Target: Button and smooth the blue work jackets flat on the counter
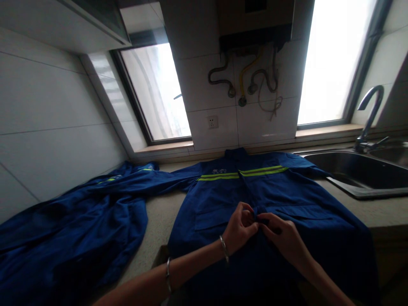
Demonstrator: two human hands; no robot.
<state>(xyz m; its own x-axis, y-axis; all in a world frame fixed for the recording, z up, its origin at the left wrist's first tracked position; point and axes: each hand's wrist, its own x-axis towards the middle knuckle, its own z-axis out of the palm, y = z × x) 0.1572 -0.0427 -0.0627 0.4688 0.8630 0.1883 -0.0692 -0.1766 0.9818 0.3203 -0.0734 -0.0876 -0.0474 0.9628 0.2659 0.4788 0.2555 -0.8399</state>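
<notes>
A blue work jacket [219, 195] with yellow-green stripes across the chest lies front up on the counter, its collar toward the wall and its lower part hanging over the front edge. At its middle front opening, my left hand [240, 225] pinches the cloth, fingers curled. My right hand [282, 233] pinches the same strip just to the right, and the fingertips of both hands nearly meet. Whatever small part lies between the fingertips is hidden. Two silvery bangles are on my left arm.
Another blue garment [105, 212] lies rumpled on the counter [162, 208] at left. To the right are a sink [360, 170] and a curved faucet [371, 114]. A water heater [256, 19] with pipes hangs on the tiled wall between two windows, above a socket [212, 122].
</notes>
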